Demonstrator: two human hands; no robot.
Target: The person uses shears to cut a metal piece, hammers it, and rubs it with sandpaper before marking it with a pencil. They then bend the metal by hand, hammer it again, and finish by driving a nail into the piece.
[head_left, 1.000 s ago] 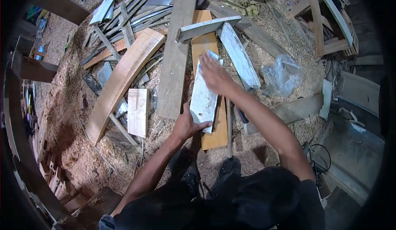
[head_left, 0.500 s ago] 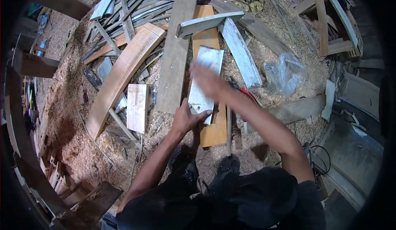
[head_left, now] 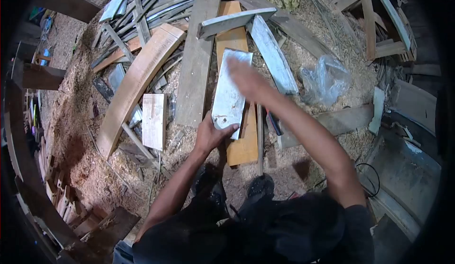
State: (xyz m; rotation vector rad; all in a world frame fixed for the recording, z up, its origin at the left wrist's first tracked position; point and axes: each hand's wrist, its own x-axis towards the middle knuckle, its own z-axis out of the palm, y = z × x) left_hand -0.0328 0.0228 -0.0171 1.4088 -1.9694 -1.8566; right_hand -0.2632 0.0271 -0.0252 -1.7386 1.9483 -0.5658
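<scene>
We pinch one white board (head_left: 227, 100) in our left hand (head_left: 208, 134), with our right hand (head_left: 246, 80) over its far part.
Our left thumb lies across its scuffed, brown-marked face, the other fingers mostly hidden at its edge; our right fingers are blurred, so we cannot tell whether they are spread, pressed together or touching it. Beneath the board runs one smooth orange plank (head_left: 242, 145); left of the left fingers, one wide grey plank (head_left: 193, 74), one short pale block (head_left: 154, 122) and one curved board (head_left: 137, 84). Beyond and right of the right fingers are two chalky slats (head_left: 272, 55); farther right, one crumpled clear bag (head_left: 327, 79), contents unclear; around everything, curly shavings (head_left: 95, 174).
</scene>
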